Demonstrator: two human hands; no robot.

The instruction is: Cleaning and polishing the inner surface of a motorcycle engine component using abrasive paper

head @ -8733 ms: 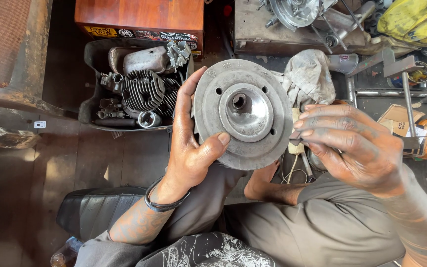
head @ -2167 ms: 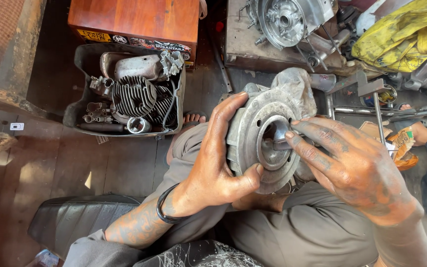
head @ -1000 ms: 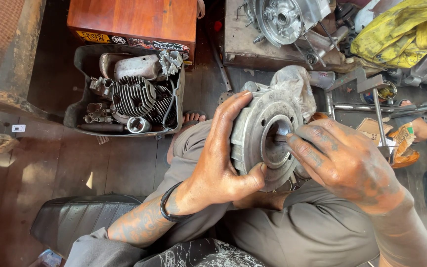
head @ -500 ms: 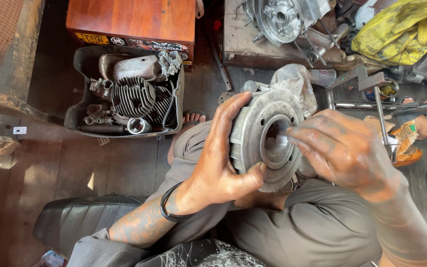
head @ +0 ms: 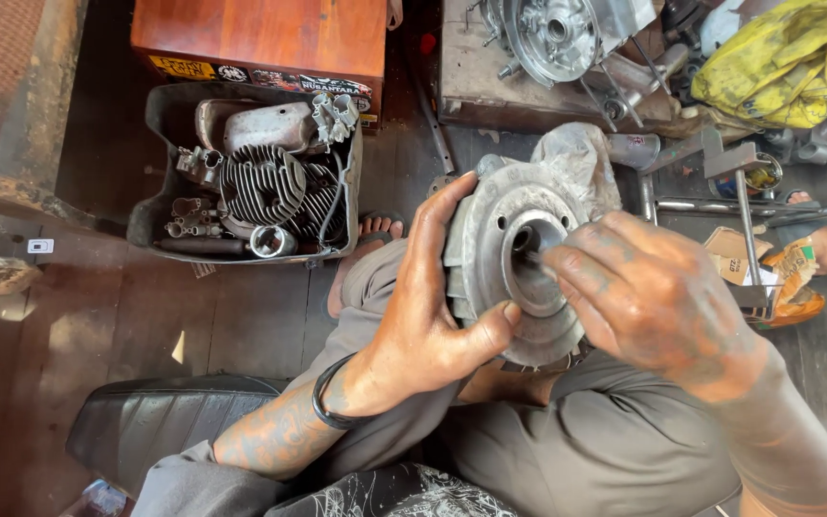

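A view looking down at a seated person's lap on a dark wooden floor [head: 98,316] in a workshop. Grey trousers [head: 614,450] fill the lower middle, and a black padded seat [head: 145,421] lies at lower left. At the top, an orange-brown wooden box [head: 260,38] stands just behind a dark plastic tray [head: 160,115] packed with engine parts, among them a finned metal cylinder [head: 260,182]. To the right of the box, a wooden block [head: 471,77] carries a silver engine casing [head: 557,33], and a crumpled yellow cloth [head: 777,57] lies in the top right corner. Metal rods and a frame [head: 739,182] run along the right side, near an orange packet [head: 787,287].

Over the lap, tilted so its face turns up and to the right, is a round grey metal drum [head: 500,230] with a hollow centre and small holes in its face. A pale rag [head: 576,158] sits just behind its upper edge. The left hand [head: 423,316] has its grip clamped on the drum, fingers over the left rim and thumb pressed on the lower face. The right hand [head: 653,297], dark with grease, reaches from the right with fingertips bunched together at the drum's central hole; whether they pinch something small there cannot be told. A dark band [head: 327,412] circles the left wrist. A bare foot in a sandal [head: 375,230] shows just beyond the left knee.
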